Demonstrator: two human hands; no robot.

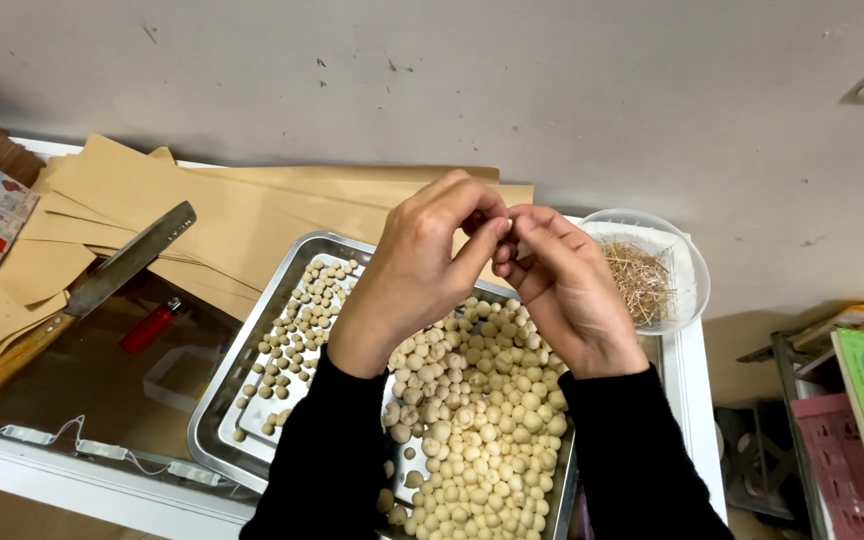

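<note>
Head view: both hands meet above a steel tray (214,400) heaped with pale round seeds (472,400). The left hand (417,265) is curled, thumb and forefinger pressed together at their tips; the right hand (562,285) is curled the same way, and the fingertips of both touch at one spot over the tray's far edge. Whatever sits in that pinch is hidden by the fingers, most likely a single seed, though I cannot tell for sure. Smaller, darker seeds (297,335) lie apart on the tray's left side, the larger pale ones piled to the right under the wrists.

A clear bowl (694,265) of thin straw-coloured slivers (640,280) stands just beside the right hand. Left of the tray lie brown paper sheets (232,215), a cleaver (117,270) and a red lighter (149,327).

By my judgement, the step in hand is working on one seed between the fingertips. The next move calls for a steady, fine grip, since the piece is small and round and could slip back into the heap.
</note>
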